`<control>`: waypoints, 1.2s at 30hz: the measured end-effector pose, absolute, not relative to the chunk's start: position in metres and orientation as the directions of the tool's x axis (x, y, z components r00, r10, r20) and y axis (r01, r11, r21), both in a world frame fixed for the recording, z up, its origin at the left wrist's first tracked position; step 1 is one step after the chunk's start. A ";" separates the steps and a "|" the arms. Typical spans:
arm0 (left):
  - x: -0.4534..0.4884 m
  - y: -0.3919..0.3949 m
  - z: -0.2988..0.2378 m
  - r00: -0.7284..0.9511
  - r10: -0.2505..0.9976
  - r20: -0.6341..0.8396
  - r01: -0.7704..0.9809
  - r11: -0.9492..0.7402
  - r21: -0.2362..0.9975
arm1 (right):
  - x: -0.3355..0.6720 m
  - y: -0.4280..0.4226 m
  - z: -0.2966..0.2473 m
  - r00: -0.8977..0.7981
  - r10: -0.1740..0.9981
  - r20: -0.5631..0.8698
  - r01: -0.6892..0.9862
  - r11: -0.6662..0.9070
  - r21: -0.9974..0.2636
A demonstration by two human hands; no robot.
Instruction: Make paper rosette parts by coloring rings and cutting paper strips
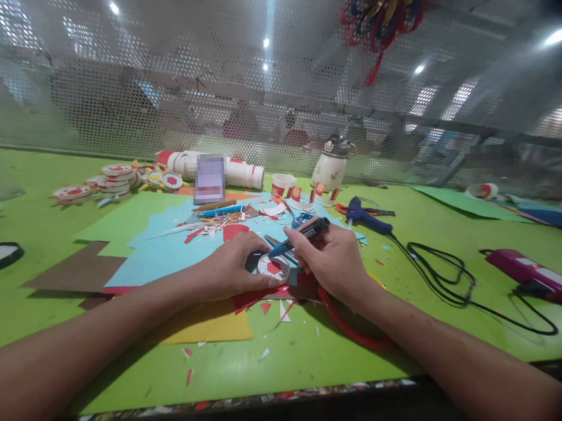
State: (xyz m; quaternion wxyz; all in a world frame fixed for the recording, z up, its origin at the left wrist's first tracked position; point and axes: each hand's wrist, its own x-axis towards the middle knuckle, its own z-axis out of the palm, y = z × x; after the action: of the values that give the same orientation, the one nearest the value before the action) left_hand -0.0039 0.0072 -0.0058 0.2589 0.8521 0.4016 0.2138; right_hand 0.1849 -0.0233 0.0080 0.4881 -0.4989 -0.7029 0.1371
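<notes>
My left hand [237, 266] grips the edge of a small round paper-cup bottom [273, 271], white with dark dots and a red patch in its middle. In my right hand [338, 264] is a marker pen [313, 230], dark-bodied with a blue front end. Its tip meets or hovers just above the upper rim of the disc; which of the two I cannot tell. Grey metal blades show partly behind the marker, mostly hidden by my right hand. Sheets of light-blue paper [170, 260] and red scraps lie under and around both hands.
A blue glue gun [368, 217] with a black cord lies right, near a magenta device [532, 273]. At the back are stacked paper cups [246, 173], a phone-like panel [209, 178], a white bottle [328, 164], and cut cups [283, 185]. Finished-looking discs [117, 181] are piled left.
</notes>
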 end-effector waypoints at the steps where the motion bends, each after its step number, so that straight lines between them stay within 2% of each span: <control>1: -0.004 0.007 -0.005 0.586 0.796 0.152 0.579 -0.542 0.609 | 0.185 -0.023 0.008 -0.027 0.835 0.549 0.573 0.463 -0.676; 15: -0.004 0.009 -0.010 0.577 0.802 0.152 0.599 -0.543 0.588 | 0.180 -0.023 0.005 -0.003 0.834 0.552 0.567 0.456 -0.686; 25: -0.003 0.005 -0.005 0.572 0.803 0.166 0.606 -0.551 0.574 | 0.185 -0.025 0.012 0.066 0.838 0.541 0.482 0.448 -0.753; 36: -0.002 0.005 -0.006 0.558 0.815 0.155 0.624 -0.535 0.569 | 0.183 -0.026 0.011 0.044 0.850 0.525 0.486 0.441 -0.755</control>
State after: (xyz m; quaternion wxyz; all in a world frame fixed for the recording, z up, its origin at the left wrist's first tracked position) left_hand -0.0017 0.0054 -0.0064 0.2319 0.8516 0.4225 0.2061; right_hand 0.1827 -0.0260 0.0111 0.5224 -0.4993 -0.6688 0.1745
